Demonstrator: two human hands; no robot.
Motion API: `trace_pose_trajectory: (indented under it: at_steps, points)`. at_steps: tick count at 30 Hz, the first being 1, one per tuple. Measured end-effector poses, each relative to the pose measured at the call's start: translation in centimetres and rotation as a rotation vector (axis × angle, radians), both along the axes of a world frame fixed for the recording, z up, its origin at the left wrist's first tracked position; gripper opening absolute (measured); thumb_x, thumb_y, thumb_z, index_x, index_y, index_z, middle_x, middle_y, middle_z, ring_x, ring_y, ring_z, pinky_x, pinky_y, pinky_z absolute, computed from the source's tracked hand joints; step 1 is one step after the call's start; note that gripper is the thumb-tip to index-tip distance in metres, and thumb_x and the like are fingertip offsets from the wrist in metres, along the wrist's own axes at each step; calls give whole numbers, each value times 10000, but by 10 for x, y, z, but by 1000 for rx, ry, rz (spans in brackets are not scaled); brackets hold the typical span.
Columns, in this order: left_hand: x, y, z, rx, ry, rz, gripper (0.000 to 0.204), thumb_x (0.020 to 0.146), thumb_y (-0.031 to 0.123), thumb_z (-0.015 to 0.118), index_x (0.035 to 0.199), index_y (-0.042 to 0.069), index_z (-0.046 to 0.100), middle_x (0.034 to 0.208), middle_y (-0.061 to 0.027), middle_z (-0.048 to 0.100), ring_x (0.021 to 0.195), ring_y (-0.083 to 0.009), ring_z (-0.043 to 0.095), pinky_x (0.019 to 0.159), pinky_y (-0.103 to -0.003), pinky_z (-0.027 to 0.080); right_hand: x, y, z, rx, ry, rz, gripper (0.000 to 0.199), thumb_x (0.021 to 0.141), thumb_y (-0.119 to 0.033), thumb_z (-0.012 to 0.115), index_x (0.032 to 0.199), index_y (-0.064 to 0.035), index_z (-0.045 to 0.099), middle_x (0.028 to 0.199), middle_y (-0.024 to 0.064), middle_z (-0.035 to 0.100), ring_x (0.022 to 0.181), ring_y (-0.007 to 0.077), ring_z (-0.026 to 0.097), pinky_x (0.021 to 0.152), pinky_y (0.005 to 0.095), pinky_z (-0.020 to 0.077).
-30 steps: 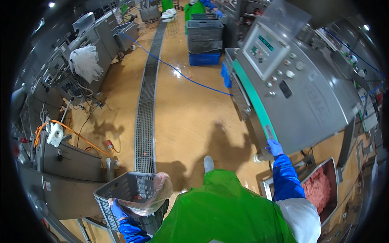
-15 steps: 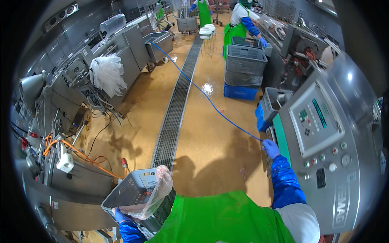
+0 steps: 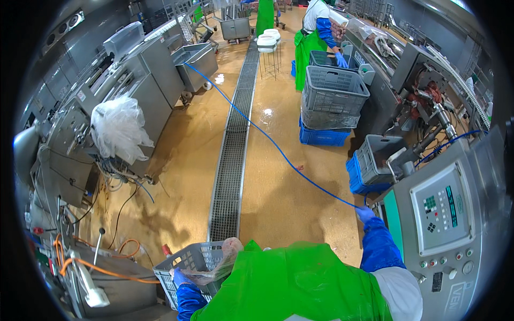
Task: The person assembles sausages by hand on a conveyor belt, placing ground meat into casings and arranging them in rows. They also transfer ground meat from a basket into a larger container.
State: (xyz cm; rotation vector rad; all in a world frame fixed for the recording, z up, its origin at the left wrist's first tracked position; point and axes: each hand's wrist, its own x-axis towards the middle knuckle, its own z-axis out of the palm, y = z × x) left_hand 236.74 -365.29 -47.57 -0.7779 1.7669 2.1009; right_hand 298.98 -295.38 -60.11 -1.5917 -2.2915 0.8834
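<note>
My left hand (image 3: 181, 277), in a blue glove, is closed on the rim of a grey plastic crate (image 3: 199, 254) with slotted walls. Crumpled clear plastic film (image 3: 217, 272) lies over the crate's near side, beside that hand; my green apron hides part of the crate. Out to the right, my right hand (image 3: 366, 214), also gloved, is closed around a thin blue hose (image 3: 293, 164). The hose runs back across the floor to a metal tub cart (image 3: 195, 72) at the far left. A control panel (image 3: 439, 211) on a steel machine stands right beside my right arm.
A drain grate (image 3: 229, 176) runs along the wet floor. Stacked crates (image 3: 335, 91) stand at right, with another grey crate (image 3: 381, 160) nearer. Orange cable (image 3: 107, 275) and a machine with bunched plastic (image 3: 122, 128) are at left. A co-worker's hand (image 3: 341, 60) reaches into a crate.
My view has shifted forward, so the crates and machines at right look closer. The grey crate sits lower and further right in view. Both hands keep their hold.
</note>
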Motion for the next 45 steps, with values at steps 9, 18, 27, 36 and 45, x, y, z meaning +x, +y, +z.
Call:
trace_pose_trajectory:
  at_steps: [9, 18, 27, 36, 45]
  points:
    - [-118, 140, 10, 32, -46, 7, 474, 893, 342, 508, 1294, 91, 478, 1328, -162, 507, 1168, -339, 516, 1010, -521, 413, 106, 17, -103, -629, -273, -144, 347, 959, -379, 541, 1171, -125, 645, 913, 111, 705, 766, 317, 661, 751, 443, 556]
    - [-250, 376, 130, 152, 176, -39, 511, 901, 394, 513, 1329, 121, 459, 1346, -118, 489, 1208, -323, 489, 1053, -512, 386, -185, 315, -9, -30, -78, 34, 368, 883, -330, 632, 1092, -29, 654, 963, 163, 704, 913, 300, 684, 772, 445, 533]
    - [-377, 564, 141, 207, 228, -105, 399, 907, 368, 542, 1232, 140, 502, 1268, -93, 524, 1135, -296, 528, 1016, -485, 425, -599, 500, 207, -266, 509, 267, 558, 929, -369, 633, 1314, 27, 552, 1233, 163, 651, 1116, 256, 628, 972, 362, 482]
    - [-472, 770, 162, 170, 133, -224, 204, 867, 307, 546, 997, 155, 508, 1025, -81, 534, 975, -282, 564, 904, -488, 488, -644, 604, 204, -285, 203, 223, 528, 938, -374, 614, 1291, 17, 577, 1249, 170, 643, 1147, 262, 616, 1002, 355, 467]
    - [-545, 894, 212, 68, 327, -272, 213, 909, 223, 547, 1112, 161, 557, 956, -26, 550, 833, -163, 551, 719, -360, 496, -646, 665, 187, -462, 232, 74, 479, 952, -346, 617, 1280, 2, 590, 1213, 141, 654, 1113, 227, 615, 981, 346, 470]
